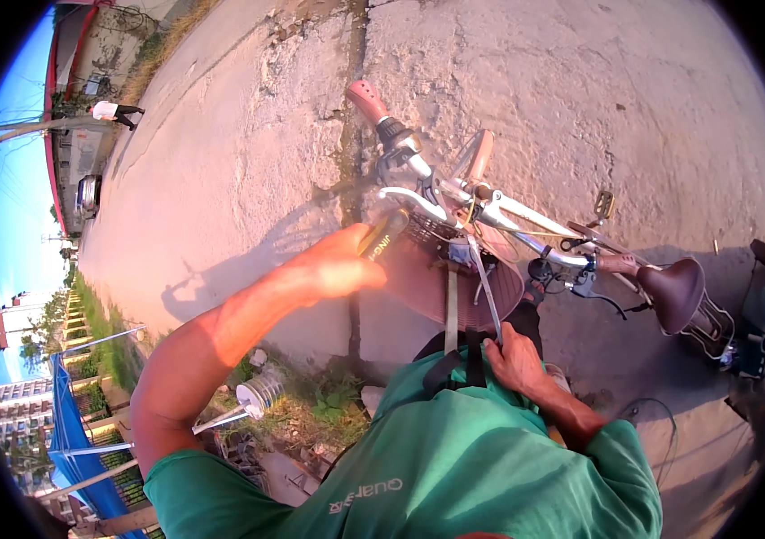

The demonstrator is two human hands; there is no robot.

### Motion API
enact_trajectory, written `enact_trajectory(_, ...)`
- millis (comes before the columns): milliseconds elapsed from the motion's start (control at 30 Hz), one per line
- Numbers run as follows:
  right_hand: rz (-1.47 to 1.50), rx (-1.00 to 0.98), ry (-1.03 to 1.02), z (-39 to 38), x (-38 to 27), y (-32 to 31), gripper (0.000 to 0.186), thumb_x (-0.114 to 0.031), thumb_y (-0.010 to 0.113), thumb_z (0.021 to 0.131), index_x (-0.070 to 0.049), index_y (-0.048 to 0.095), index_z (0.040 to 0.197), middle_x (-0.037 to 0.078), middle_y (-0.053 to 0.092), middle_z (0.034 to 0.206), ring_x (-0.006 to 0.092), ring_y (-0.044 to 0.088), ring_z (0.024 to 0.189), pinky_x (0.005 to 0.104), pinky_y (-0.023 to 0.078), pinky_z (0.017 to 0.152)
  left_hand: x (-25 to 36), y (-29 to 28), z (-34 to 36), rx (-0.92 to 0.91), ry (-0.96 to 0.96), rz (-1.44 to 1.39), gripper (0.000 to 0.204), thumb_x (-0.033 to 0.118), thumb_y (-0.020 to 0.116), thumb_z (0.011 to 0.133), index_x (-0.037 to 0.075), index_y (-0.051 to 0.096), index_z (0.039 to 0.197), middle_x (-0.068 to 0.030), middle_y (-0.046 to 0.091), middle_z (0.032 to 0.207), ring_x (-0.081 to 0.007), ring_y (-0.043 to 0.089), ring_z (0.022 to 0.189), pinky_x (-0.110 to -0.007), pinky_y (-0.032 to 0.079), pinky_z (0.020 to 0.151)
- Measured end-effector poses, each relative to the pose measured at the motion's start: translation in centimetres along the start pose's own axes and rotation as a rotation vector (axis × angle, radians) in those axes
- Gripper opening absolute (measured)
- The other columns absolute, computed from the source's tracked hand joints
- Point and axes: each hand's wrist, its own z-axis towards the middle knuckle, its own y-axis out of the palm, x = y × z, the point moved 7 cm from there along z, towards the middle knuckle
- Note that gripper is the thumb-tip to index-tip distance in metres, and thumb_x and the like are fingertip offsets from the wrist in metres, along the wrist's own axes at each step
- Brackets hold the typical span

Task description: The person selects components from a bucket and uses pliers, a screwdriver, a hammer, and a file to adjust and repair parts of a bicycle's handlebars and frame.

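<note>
Our L hand (339, 265) has its fingers wrapped round a yellow & dark tool (380, 240), its dark end up by the bike's brake lever (414, 203), though we can't tell if they touch. Our R hand (517, 361) is lower, close to our green shirt (454, 449), fingers closed on the near end of a slim metal bar (488, 295) running up to the bike (567, 258), which is in front of us on the pavement (275, 108), brown saddle (674, 292) to the R.
</note>
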Motion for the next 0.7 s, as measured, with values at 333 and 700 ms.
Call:
enact_trajectory(333,-0.171,-0.051,-0.05,-0.3,0.3,-0.1,0.049,-0.028,0.067,0.092,-0.001,0.057,0.131,0.024,0.072,0.109,0.0445,0.07,0.096,0.0546,0.056,0.085,-0.7,0.3,0.6,-0.05,0.03,0.042,0.054,0.014,0.072,0.08,-0.003,0.053,0.127,-0.0042,0.053,0.086,-0.0135,0.054,0.07,-0.032,0.044,0.057)
enact_trajectory(700,-0.091,0.587,-0.687,4.0,-19.6,-11.6,0.07,-0.028,0.084,0.078,-0.001,0.057,0.136,0.022,0.061,0.13,0.0409,0.061,0.118,0.0522,0.05,0.098,-0.2,0.3,-0.5,0.031,0.016,0.025,0.067,0.013,0.071,0.077,-0.002,0.05,0.139,-0.0056,0.055,0.094,-0.0179,0.055,0.082,-0.035,0.046,0.069)
